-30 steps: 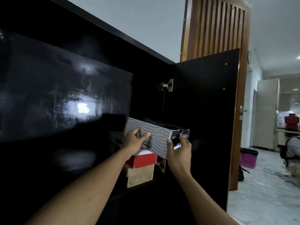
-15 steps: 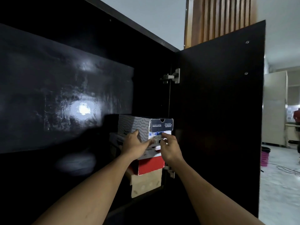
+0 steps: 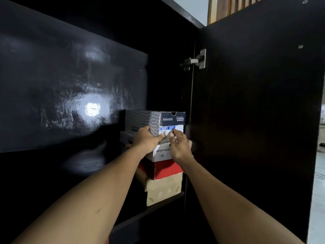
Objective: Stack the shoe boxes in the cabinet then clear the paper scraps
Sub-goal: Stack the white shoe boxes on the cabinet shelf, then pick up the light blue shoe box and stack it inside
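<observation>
Both hands are up at the front of the top shoe box (image 3: 172,119), a grey patterned one with a dark label end, which sits on top of the pile inside the black cabinet (image 3: 167,67). The left hand (image 3: 146,139) lies on its near left corner with fingers laid flat against the end face; the right hand (image 3: 179,146) touches the white sticker with loosely curled fingers, though the blur makes it hard to say whether it pinches anything. Beneath it sit a white box (image 3: 162,154), a red box (image 3: 167,169) and a brown cardboard box (image 3: 163,191) resting on the shelf (image 3: 158,206). The cabinet door (image 3: 255,120) stands open on the right, on its metal hinge (image 3: 198,59)
</observation>
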### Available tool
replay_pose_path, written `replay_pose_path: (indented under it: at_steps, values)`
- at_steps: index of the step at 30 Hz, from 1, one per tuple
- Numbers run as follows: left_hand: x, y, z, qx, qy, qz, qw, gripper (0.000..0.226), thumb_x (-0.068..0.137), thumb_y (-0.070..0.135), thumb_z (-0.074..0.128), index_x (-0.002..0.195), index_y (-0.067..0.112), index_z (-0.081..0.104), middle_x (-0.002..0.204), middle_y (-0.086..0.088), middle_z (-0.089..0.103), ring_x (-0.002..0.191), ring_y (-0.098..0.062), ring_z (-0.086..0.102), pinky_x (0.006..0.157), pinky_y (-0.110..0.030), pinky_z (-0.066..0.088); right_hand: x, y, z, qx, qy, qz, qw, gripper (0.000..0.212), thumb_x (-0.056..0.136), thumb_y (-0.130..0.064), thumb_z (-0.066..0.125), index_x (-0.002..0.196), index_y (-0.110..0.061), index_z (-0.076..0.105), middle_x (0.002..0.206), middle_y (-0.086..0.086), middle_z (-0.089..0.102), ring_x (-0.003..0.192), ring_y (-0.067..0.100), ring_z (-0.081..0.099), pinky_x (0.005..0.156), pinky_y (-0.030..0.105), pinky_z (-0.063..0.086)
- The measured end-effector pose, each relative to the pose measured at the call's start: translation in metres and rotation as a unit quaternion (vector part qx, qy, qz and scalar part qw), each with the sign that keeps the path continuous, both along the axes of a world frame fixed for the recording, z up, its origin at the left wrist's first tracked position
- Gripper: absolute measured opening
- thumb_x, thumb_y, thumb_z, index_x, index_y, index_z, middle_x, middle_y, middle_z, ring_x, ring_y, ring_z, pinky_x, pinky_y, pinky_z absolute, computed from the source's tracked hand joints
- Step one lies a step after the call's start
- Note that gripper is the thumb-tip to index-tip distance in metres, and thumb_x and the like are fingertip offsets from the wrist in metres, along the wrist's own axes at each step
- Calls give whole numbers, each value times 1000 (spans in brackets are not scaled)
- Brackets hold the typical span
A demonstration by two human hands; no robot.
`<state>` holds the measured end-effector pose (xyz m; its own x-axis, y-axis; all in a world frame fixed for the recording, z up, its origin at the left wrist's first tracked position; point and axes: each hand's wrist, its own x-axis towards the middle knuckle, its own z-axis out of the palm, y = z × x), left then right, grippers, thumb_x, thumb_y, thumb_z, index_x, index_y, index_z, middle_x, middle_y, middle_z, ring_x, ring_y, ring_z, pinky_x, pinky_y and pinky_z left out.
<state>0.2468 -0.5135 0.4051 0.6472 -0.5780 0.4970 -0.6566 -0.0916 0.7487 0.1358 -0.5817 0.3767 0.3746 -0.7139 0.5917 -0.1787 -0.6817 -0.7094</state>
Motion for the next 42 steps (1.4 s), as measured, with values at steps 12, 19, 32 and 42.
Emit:
replay_pose_path:
  at_steps: [12,19,32,42]
  values:
    - [-11,27,7,63,-40,-5,997,71,92,49,63,149,13,40,143,-7,52,131,-28,50,106,-36,42,-24,7,17,71,-8,57,996,54,99,-46,41,150,-27,38,137,6,52,127,28,48,106,45,43]
    - [-60,82,-1,94,-87,12,992,74,91,58,60,151,21,38,155,-6,38,141,-27,38,109,-42,32,-114,51,13,68,-4,6,998,54,104,-35,45,152,-14,34,155,10,32,139,24,40,110,27,34]
    - [-280,180,-62,206,-155,-153,954,81,85,61,64,151,24,36,157,-2,35,142,-24,38,112,-48,34,-372,202,-57,102,118,-140,978,50,103,-30,47,148,-11,39,149,14,41,138,29,40,112,39,36]
    - [-418,192,-163,244,-141,-269,921,82,84,68,60,149,23,38,155,-2,38,139,-28,40,111,-52,33,-513,241,-119,177,175,-276,928,52,103,-31,48,150,-12,36,151,19,38,132,35,47,105,40,40]
